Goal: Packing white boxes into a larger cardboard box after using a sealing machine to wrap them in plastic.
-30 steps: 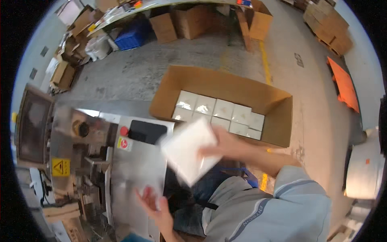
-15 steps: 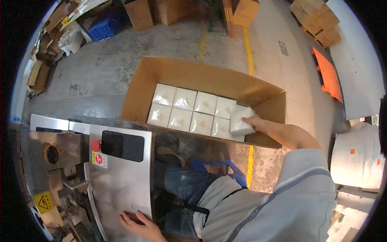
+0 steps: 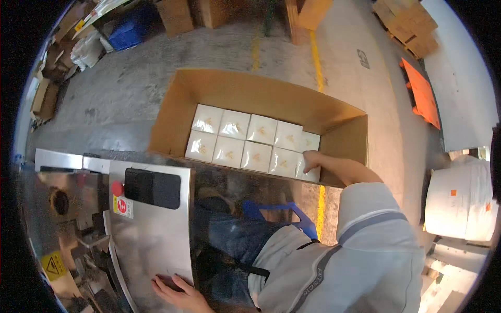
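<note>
one dark band (image 3: pixel 326 262) with pale lettering crosses the person's light grey shirt (image 3: pixel 370 261). near it, the left hand (image 3: pixel 182 298) lies open on a brushed steel panel (image 3: pixel 146 240), palm down, fingers loosely spread. farther up that panel are a red-and-white round sign (image 3: pixel 123 207) with a yellow strip, a red push button (image 3: pixel 117 188) and a black rectangle (image 3: pixel 152 189). to the left, a yellow label (image 3: pixel 53 265) bears a black warning triangle above a line of small print.

beyond the panel stands an open brown carton (image 3: pixel 271 94). inside, white square packets (image 3: pixel 255 156) in glossy clear wrap lie in two rows, toward the left and middle, most with a small gold mark on top. the right hand (image 3: pixel 313 160) reaches in at the right end, against the last front packet; its fingertips are hidden, so i cannot tell whether it grips.

farther right, a white wrapped bundle (image 3: pixel 449 214) carries small orange stickers (image 3: pixel 452 192), and an orange board (image 3: pixel 422 94) leans behind it. a dark floor marking (image 3: pixel 363 59), perhaps a stencilled sign, is too small to make out. stacked brown boxes (image 3: pixel 404 26) stand at the back.
</note>
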